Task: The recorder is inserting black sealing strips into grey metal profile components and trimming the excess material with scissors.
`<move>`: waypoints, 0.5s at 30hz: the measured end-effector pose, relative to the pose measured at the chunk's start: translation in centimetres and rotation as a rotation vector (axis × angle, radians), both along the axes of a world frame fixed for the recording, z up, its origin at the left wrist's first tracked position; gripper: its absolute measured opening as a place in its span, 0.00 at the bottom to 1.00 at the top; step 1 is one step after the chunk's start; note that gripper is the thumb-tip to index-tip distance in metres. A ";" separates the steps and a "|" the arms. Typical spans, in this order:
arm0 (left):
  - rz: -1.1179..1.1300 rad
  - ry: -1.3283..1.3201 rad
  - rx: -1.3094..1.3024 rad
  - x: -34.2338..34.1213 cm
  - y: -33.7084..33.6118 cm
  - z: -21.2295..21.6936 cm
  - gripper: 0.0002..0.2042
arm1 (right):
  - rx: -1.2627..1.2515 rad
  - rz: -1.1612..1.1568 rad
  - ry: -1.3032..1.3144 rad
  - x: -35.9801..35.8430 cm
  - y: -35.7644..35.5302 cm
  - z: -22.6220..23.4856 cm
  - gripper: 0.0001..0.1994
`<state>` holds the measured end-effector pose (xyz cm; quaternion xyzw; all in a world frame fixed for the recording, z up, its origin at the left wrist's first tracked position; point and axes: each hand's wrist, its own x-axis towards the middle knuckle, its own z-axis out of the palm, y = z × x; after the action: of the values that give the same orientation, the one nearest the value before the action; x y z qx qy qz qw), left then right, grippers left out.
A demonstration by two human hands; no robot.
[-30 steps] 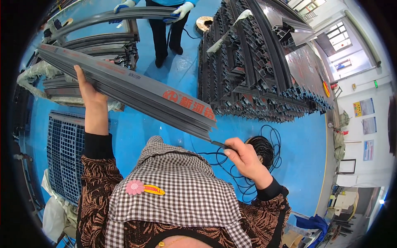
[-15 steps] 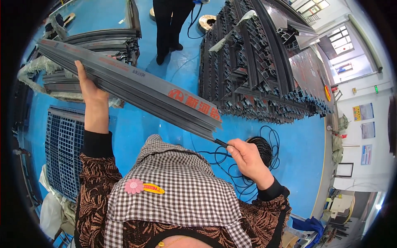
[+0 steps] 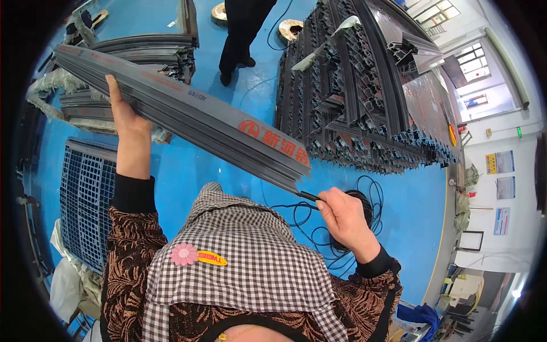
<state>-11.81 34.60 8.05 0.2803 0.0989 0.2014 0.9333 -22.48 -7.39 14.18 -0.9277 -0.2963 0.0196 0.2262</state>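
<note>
Profile (image 3: 188, 111), grey, sat clasped in left hand (image 3: 132, 119); right hand (image 3: 345, 218), apart, pinched black strip (image 3: 308, 196) at profile's end.

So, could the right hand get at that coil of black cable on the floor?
Probably not just now: the right hand holds the black strip at the end of the grey profile, and the coil seems to lie on the blue floor well below, though nothing visible stands between.
</note>
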 end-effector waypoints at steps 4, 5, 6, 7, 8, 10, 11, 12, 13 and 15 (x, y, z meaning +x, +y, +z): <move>0.017 0.009 -0.002 0.2 0.0 -0.2 0.34 | -0.032 0.001 -0.023 0.1 0.0 0.0 0.04; 0.027 0.011 0.000 0.3 0.0 -0.1 0.34 | -0.041 0.005 -0.029 0.1 0.0 0.1 0.04; 0.038 0.013 0.002 0.3 -0.1 -0.1 0.34 | -0.049 0.009 -0.036 0.2 0.0 0.1 0.04; 0.048 0.016 0.005 0.3 -0.1 0.0 0.34 | -0.058 0.013 -0.042 0.2 0.0 0.1 0.04; 0.050 0.017 0.004 0.3 -0.1 -0.1 0.34 | -0.059 0.015 -0.041 0.2 0.0 0.0 0.04; 0.073 0.040 -0.011 0.3 -0.1 -0.1 0.34 | -0.046 0.035 -0.046 0.2 -0.2 -0.1 0.04; 0.085 0.051 -0.018 0.3 -0.2 -0.1 0.33 | -0.040 0.045 -0.049 0.2 -0.2 -0.1 0.04; 0.096 0.061 -0.026 0.3 -0.2 -0.1 0.33 | -0.034 0.054 -0.051 0.2 -0.2 -0.2 0.05; 0.097 0.061 -0.026 0.3 -0.3 0.0 0.33 | -0.034 0.055 -0.052 0.3 -0.2 -0.3 0.05; 0.102 0.059 -0.016 0.2 -0.7 0.2 0.33 | -0.023 0.061 -0.037 0.4 0.0 -0.6 0.05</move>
<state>-11.56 33.94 8.27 0.2734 0.1422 0.2393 0.9207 -22.04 -7.41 13.58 -0.9209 -0.3286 0.0127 0.2093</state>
